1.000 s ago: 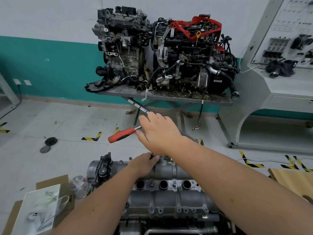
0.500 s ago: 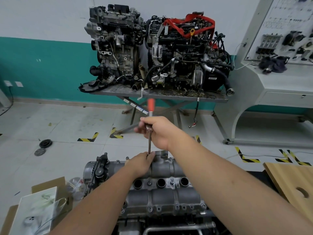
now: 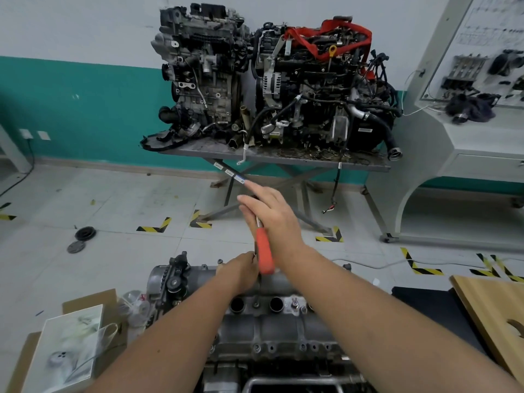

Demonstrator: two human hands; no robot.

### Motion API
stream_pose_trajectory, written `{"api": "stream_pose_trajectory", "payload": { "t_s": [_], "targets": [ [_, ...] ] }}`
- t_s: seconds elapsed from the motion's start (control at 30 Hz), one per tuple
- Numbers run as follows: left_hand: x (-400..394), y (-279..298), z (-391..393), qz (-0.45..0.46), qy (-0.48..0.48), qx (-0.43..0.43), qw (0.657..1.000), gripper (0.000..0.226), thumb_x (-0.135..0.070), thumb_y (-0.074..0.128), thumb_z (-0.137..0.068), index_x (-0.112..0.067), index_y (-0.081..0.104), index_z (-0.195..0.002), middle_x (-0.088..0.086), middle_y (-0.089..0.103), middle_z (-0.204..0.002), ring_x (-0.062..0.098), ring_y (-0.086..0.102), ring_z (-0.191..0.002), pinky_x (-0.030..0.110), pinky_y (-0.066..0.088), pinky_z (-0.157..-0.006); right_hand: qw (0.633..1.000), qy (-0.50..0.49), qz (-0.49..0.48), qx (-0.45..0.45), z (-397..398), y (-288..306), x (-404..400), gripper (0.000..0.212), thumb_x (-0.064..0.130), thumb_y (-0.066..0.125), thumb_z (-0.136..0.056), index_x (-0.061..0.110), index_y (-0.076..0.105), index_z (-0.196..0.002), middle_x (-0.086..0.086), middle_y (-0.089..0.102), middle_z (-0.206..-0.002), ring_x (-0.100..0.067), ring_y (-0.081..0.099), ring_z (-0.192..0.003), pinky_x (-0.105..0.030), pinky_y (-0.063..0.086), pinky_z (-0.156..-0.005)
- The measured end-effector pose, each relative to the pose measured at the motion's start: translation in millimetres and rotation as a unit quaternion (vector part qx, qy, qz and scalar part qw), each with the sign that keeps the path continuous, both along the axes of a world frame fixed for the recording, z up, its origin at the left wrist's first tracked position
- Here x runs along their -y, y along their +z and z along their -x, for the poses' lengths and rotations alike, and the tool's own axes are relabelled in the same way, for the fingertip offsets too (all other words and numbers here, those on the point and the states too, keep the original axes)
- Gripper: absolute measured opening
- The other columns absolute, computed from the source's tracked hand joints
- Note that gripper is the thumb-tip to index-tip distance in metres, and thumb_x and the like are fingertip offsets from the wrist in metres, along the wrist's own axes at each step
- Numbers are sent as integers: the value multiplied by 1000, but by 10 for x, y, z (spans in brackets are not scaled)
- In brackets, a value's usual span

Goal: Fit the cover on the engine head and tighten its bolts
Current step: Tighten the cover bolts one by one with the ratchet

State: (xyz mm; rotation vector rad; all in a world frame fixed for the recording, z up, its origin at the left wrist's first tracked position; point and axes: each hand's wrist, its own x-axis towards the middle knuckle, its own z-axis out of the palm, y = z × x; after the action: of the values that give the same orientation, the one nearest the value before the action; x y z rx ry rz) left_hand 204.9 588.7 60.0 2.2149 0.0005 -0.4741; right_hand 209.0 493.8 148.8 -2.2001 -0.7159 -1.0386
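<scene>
while both forearms reach forward over it, the grey cast-aluminium cover (image 3: pixel 283 324) sits on the engine head (image 3: pixel 272 361) at the bottom centre, low in front of the person, round plug wells showing along its top. behind, across pale floor tiles, two dirty assembled engines, one wrapped in a red strap (image 3: pixel 266 80), stand on a grey metal table (image 3: pixel 272 157) against a white and teal wall. white training console (image 3: pixel 465 131) at right. light wooden board with a cut-out hole (image 3: pixel 493 316) at lower right; open cardboard box holding a pale bag (image 3: pixel 65 350) at lower left.

right hand (image 3: pixel 273 219): fingers wrapped around the ratchet wrench with the orange-red handle (image 3: pixel 265 251), handle end pointing down toward the cover's far edge. left hand (image 3: pixel 241 272): resting on the cover's far edge, fingertips pinched on the dark shaft at the wrench's lower end; the bolt itself is hidden. two black round discs (image 3: pixel 80 239) lie on the floor at left.
</scene>
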Motion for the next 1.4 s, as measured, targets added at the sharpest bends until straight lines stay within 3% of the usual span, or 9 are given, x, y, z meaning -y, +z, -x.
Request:
{"api": "stream_pose_trajectory", "payload": {
  "t_s": [0.07,0.23,0.4,0.7,0.87,1.0,1.1,1.33,1.4],
  "targets": [
    [26,11,25,71,12,15,997,19,-19,39,-108,-21,57,-116,-3,61,-120,-6,62,-109,12,45,-91,989,-22,125,70,-61,75,97,7,11,70,-89,9,75,-94,-7,71,-116,-29,65,-110,-37,50,-82],
    [-89,-116,-31,-162,-29,13,986,56,-57,21,-104,-21,57,-127,5,59,-138,27,52,-127,48,34,-110,954,-80,289,8,-5,271,141,9,15,60,-85,10,66,-89,-6,62,-83,-31,59,-78,-40,45,-69],
    [-66,-84,-40,-145,-48,18,988,55,-53,20,-106,-22,51,-139,5,53,-146,27,48,-134,50,31,-113,919,-84,370,-110,111,431,143,66,59,13,-93,14,56,-116,-3,56,-104,-27,52,-91,-40,40,-81],
    [-63,-100,-15,-152,-31,11,988,57,-59,19,-103,-22,56,-126,4,60,-136,26,53,-126,50,34,-110,910,-55,322,-256,68,591,65,36,42,25,-106,18,51,-104,1,51,-95,-27,53,-85,-36,35,-66],
    [-73,-96,21,-163,-35,19,986,51,-62,17,-102,-27,54,-109,2,61,-130,26,55,-120,49,34,-108,856,36,-9,-516,113,732,-18,28,28,41,-103,9,58,-90,-4,72,-77,-17,66,-69,-33,47,-64],
    [-85,-108,31,-172,-35,25,984,54,-63,16,-102,-26,55,-110,1,62,-128,25,56,-118,50,34,-106,625,177,-447,-615,196,622,-57,24,11,52,-99,10,57,-76,-1,68,-63,-16,68,-72,-19,48,-55],
    [-86,-104,18,-176,-35,19,984,54,-62,16,-102,-27,55,-115,0,63,-128,24,56,-118,49,32,-105,561,159,-611,-535,126,452,-89,18,13,58,-97,15,55,-80,3,66,-65,-18,62,-80,-25,44,-74],
    [-43,-21,42,-129,-20,19,991,43,-43,24,-107,-23,54,-131,-4,60,-134,18,56,-119,38,37,-107,968,3,-188,-167,153,21,-43,24,27,59,-99,18,72,-117,-2,61,-133,-19,56,-122,-35,46,-99],
    [-4,-13,63,10,-2,2,1000,37,-25,31,-109,-12,48,-140,-3,57,-135,7,59,-108,16,45,-95,998,-49,38,3,83,13,14,21,11,65,-90,11,75,-109,-10,62,-134,-34,59,-117,-41,48,-89]
  ]
}}
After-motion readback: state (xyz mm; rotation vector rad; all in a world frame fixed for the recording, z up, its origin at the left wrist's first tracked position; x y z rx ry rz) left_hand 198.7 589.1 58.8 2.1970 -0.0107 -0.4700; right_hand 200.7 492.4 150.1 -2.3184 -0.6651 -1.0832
